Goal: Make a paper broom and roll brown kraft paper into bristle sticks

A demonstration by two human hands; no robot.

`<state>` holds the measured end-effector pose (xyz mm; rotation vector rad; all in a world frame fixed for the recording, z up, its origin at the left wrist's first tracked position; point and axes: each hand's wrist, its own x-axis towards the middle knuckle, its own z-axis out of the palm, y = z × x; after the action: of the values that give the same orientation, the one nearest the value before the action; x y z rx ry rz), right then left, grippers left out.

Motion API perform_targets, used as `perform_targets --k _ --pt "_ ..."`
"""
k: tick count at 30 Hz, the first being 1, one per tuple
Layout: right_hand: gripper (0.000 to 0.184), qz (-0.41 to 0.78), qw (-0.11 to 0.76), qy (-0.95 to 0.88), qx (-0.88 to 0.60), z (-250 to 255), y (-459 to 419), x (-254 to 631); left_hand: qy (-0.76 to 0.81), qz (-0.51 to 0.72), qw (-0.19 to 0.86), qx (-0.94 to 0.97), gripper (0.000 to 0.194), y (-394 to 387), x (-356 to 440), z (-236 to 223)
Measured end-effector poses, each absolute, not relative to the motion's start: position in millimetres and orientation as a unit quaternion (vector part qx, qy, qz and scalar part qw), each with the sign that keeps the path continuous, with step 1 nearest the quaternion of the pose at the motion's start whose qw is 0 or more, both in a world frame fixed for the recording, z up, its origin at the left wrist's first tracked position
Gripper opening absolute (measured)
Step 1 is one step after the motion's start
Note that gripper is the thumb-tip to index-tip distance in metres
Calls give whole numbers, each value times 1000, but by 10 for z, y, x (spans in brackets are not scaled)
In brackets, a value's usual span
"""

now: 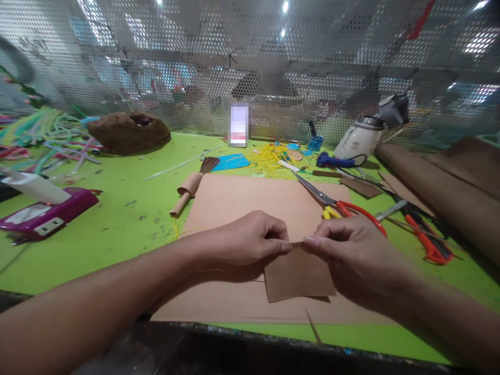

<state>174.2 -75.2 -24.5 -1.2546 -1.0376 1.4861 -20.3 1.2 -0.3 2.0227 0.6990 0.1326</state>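
Brown sheet (299, 276), plain, roughly square, darker than paper (250, 198) beneath; left hand (255, 237), right hand (357, 247) pinching top edge.

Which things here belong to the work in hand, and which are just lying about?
Apparently in use:
brown paper, pinched by left hand and right hand
tan sheet beneath
perhaps the nearest scissors

Likely just lying about:
purple power strip
yellow strands
blue card

The brown paper piece (299, 276), matte and roughly four-sided, has its top edge pinched between the fingertips (286, 247) of the left hand (250, 237) and right hand (359, 247). It spreads below them, nearly flat, a darker sliver showing under its lower edge.
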Motion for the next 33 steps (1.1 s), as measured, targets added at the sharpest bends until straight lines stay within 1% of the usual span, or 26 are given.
perform_targets --k 7,10,13,17,18,21,23,26,27,28,30,31,33 --pt "31 525 449 -477 -544 -155 -721 1780 287 37 469 834 23 82 -258 93" --pt "35 532 448 -474 -540 -140 -712 1792 289 31 464 837 23 102 -276 82" --pt "30 548 461 -455 -529 -132 -676 1857 275 33 455 846 22 117 -287 52" --pt "32 460 467 -520 -547 -114 -619 1925 280 24 452 847 23 109 -288 36" --pt "33 453 462 -527 -551 -109 -618 1916 282 22 452 846 23 105 -287 36" --pt "31 519 417 -508 -547 -90 -647 1851 275 33 465 841 24 107 -284 35" --pt "30 570 410 -480 -525 -78 -667 1828 264 44 487 831 24 117 -279 24" --pt "25 580 487 -428 -493 -57 -672 1865 245 78 559 789 22 112 -265 -24" --pt "22 575 493 -436 -486 -49 -672 1884 237 92 596 761 22 97 -260 -51" --pt "23 572 481 -462 -477 -39 -675 1897 228 105 638 728 21 76 -254 -81" --pt "28 577 423 -541 -442 -18 -690 1896 204 120 726 646 21 19 -244 -141" --pt "27 578 394 -579 -418 -9 -702 1882 189 121 756 614 21 -12 -239 -165" --pt "20 542 372 -650 -380 1 -725 1844 171 109 778 595 22 -73 -229 -193"
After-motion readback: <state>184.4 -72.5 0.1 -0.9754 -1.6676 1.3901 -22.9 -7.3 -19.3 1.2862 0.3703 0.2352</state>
